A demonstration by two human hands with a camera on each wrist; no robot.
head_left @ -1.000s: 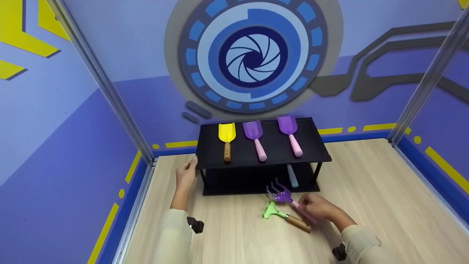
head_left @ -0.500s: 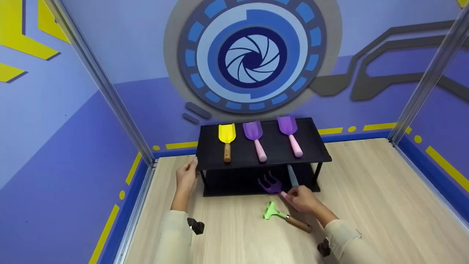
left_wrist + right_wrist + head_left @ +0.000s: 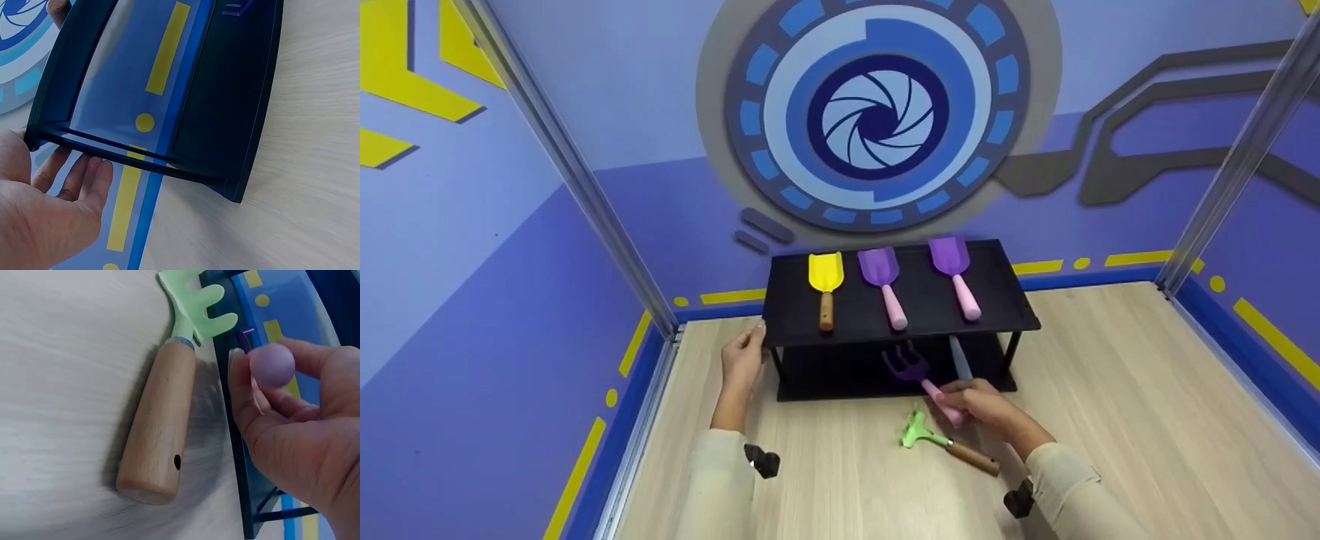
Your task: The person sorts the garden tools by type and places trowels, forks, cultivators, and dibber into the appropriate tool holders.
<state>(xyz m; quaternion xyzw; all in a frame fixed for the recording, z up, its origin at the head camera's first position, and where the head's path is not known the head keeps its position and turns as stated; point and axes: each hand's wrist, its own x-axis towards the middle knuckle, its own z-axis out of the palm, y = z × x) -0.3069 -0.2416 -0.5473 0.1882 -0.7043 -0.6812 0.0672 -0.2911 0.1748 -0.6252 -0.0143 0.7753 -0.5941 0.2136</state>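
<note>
Left hand [image 3: 742, 358] rests at the left end of the black two-tier rack [image 3: 1012, 300], fingers straight and relaxed, fingertips touching the corner of the upper tier; the left wrist view shows the fingers [image 3: 84, 174] loosely spread beside the rack's end bars. Rack stands on the wood floor [image 3: 1110, 390] against the back wall.

Top tier, left to right: yellow trowel [image 3: 826, 289] with a wood handle, purple trowel [image 3: 883, 283] with a pink handle, second purple trowel [image 3: 956, 274] with a pink handle, all lying flat with blades toward the wall.

Lower tier: purple hand rake [image 3: 911, 369] with its tines at the front edge of the shelf, pink handle sticking out toward the person. A pale blue handle [image 3: 959, 358] lies just to its right on the same tier.

Right hand [image 3: 986, 409] pinches the rake's pink handle, fingers curled round it; the right wrist view shows the handle's rounded end between thumb and fingers.

Green hand rake [image 3: 941, 441] with a wood handle lies on the floor just in front of the rack, beside the right hand, not held.
</note>
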